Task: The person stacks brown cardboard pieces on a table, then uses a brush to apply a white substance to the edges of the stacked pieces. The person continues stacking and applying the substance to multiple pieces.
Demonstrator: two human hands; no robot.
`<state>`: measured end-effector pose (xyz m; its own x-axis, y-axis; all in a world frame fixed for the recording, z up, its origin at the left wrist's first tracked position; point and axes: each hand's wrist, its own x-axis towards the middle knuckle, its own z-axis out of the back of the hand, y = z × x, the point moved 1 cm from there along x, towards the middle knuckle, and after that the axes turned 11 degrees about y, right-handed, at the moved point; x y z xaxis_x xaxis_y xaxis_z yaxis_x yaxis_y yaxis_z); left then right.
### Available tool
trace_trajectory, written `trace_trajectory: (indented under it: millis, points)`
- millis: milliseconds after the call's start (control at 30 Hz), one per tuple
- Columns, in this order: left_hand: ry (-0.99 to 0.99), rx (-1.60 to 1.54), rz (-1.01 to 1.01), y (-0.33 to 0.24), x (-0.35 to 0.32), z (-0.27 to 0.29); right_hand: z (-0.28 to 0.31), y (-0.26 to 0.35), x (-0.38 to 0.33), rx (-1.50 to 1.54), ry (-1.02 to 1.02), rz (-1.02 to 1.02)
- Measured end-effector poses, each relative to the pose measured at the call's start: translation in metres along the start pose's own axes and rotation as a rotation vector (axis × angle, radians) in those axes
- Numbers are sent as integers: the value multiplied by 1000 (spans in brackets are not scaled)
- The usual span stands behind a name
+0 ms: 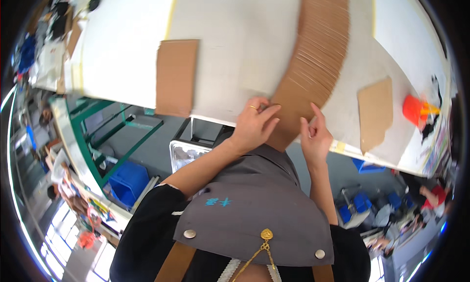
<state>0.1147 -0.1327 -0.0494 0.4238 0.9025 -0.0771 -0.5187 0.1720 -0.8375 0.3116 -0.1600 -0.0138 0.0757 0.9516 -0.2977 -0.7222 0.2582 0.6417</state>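
Here, both hands on the fanned cardboard stack (pixel 313 61).
My left hand (pixel 254 122) lies spread on its near end; right hand (pixel 316 135) half-curled, fingertips touching; the stack runs away from me.

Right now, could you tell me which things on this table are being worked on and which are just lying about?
In hand:
- fanned row of cardboard sheets, under left hand and right hand

Lying about:
- cardboard sheet over the near edge
- cardboard piece at right
- orange object

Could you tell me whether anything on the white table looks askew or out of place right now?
The long fanned row of cardboard sheets lies tidy under the left hand and right hand. Two single cardboard pieces lie apart: one overhangs the table edge, another sits tilted near an orange object.
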Motion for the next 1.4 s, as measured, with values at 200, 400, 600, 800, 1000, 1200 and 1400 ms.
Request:
trace_trajectory:
  millis: [200,400,600,800,1000,1200,1400]
  points:
    - [-420,393,236,53,-21,86,-69,70,63,685,336,-29]
    - [-498,469,457,113,-42,142,-172,149,138,539,580,37]
    - [-486,366,483,115,-40,144,-170,158,147,458,401,201]
    - [-449,372,470,92,-28,155,-96,100,114,1097,253,75]
    - [57,-593,326,35,-10,110,-40,55,35,1034,284,128]
    - [-29,-177,-108,10,2,29,-18,19,-19,452,10,48]
    - [64,-160,-5,10,3,-9,-8,-9,-23,75,-22,28]
